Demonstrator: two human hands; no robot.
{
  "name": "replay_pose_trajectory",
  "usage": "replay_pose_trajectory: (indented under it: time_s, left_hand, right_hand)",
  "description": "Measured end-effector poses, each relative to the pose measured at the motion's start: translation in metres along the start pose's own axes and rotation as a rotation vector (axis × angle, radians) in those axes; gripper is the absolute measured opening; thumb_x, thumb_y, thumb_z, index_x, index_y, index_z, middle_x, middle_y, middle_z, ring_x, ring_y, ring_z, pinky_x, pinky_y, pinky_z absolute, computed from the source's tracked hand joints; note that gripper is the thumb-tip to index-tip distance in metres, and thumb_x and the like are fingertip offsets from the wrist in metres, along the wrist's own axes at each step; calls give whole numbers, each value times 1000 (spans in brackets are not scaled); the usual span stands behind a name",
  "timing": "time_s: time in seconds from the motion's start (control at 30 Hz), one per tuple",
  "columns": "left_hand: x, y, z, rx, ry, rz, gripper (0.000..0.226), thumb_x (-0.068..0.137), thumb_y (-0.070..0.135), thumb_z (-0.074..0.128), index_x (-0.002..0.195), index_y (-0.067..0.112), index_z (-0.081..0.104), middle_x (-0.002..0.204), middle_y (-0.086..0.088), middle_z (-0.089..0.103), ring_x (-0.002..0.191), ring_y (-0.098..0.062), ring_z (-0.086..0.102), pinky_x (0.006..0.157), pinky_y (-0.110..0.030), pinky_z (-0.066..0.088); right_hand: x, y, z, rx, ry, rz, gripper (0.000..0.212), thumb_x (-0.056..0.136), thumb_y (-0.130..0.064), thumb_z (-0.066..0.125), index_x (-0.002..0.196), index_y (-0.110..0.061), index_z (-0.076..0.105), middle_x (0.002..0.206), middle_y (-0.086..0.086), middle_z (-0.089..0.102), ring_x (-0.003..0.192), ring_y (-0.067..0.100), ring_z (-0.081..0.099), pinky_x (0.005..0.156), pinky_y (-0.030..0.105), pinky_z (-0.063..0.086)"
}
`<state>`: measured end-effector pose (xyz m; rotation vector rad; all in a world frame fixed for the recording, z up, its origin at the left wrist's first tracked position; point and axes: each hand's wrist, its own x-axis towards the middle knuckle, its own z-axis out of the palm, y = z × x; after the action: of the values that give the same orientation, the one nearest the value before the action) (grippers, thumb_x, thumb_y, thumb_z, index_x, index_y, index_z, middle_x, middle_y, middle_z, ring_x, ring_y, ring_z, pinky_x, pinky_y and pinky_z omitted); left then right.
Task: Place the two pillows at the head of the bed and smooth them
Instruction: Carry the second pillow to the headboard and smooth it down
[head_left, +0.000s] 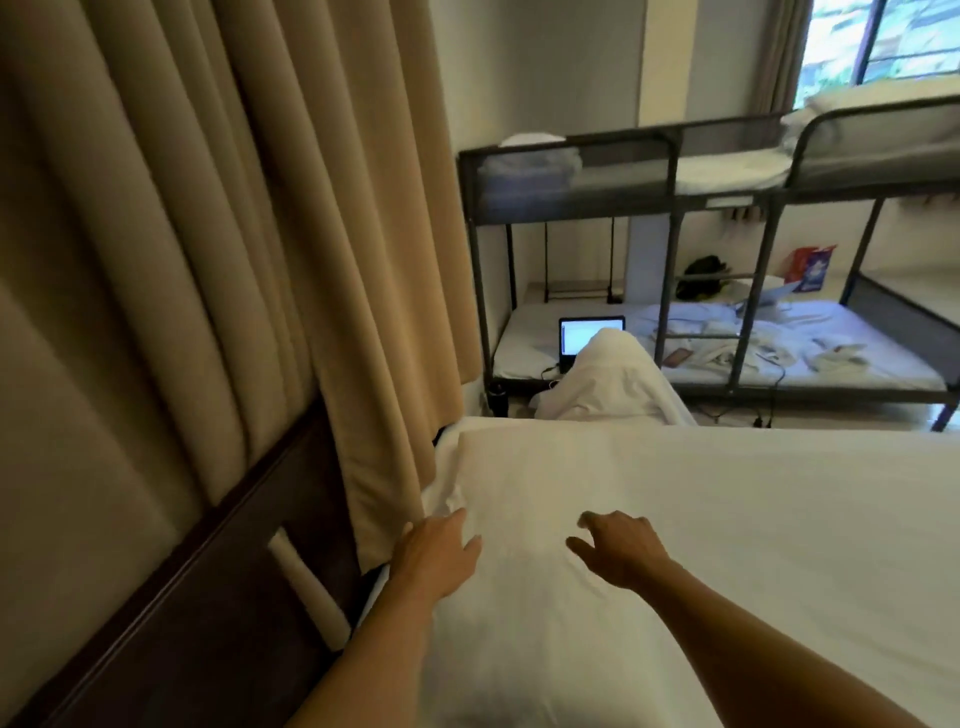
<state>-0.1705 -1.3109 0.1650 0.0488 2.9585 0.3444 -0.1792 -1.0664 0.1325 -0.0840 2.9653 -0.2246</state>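
Note:
A white pillow (524, 467) lies at the head of the bed (805, 519), against the dark headboard (208, 597) on the left. My left hand (436, 556) rests flat on the pillow's left edge, fingers spread. My right hand (618, 545) hovers over or lightly touches the pillow's middle, fingers apart and slightly curled. Nothing is gripped in either hand. A second pillow cannot be told apart from the white bedding nearer me.
Beige curtains (234, 234) hang over the headboard, touching the pillow's left side. A white bundle of bedding (613, 384) stands past the bed's far edge. Beyond it a metal bunk bed (675, 218) holds a lit laptop (576, 338) and crumpled sheets.

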Motion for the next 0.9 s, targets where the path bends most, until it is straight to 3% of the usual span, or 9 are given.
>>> replay_pose_trajectory:
  time_s: [0.07,0.2,0.33,0.47,0.57,0.63,0.73,0.9]
  left_hand:
    - [-61,4,-45,-37,34,8,51,93,50,36,133,20,46,132,-11,57,119,-33,52,100,-41,41]
    - [-191,19,-126,-49,137,100,60,94,52,40,147,25,34,145,-11,44,128,-31,45,106,-41,37]
    - [-288,35,-181,-58,237,210,60,95,52,40,146,21,36,148,-8,43,131,-29,43,103,-39,38]
    - [-337,52,-202,-44,314,286,52,93,56,39,130,21,52,123,-6,62,107,-25,58,86,-33,46]
    - [-361,62,-203,-40,310,339,51,91,59,35,121,23,55,113,-6,66,96,-24,59,83,-38,51]
    - [-373,68,-200,-38,308,371,52,94,58,36,128,22,51,120,-6,64,102,-24,59,82,-34,48]
    - [-392,77,-197,-51,315,389,56,96,56,35,141,24,41,133,-7,58,119,-27,54,93,-39,44]
    - [-419,108,-184,-1,255,381,63,93,60,35,146,26,35,140,-10,52,129,-32,44,104,-47,39]
  right_hand:
    - [-53,-25,-53,48,63,-7,52,95,-56,41,133,-22,51,126,4,64,114,23,59,96,39,44]
    - [-179,-79,-153,119,254,-55,46,95,-51,48,130,-22,53,121,6,64,108,23,59,91,36,48]
    - [-286,-109,-211,42,383,-50,45,95,-49,49,132,-23,52,120,10,64,107,23,60,91,35,48]
    - [-361,-115,-230,88,389,-28,44,95,-46,52,128,-18,55,118,10,65,107,22,60,85,31,44]
    - [-398,-108,-238,84,359,1,50,93,-48,54,135,-22,50,130,8,60,116,23,57,94,38,47]
    - [-417,-99,-242,63,354,6,53,93,-51,53,137,-23,48,138,8,54,124,25,52,100,43,46]
    - [-443,-85,-246,51,362,28,56,92,-54,51,140,-25,45,144,9,47,130,29,46,103,47,44]
    - [-497,-46,-241,70,385,43,60,93,-55,50,143,-22,42,150,5,41,134,27,42,102,44,42]
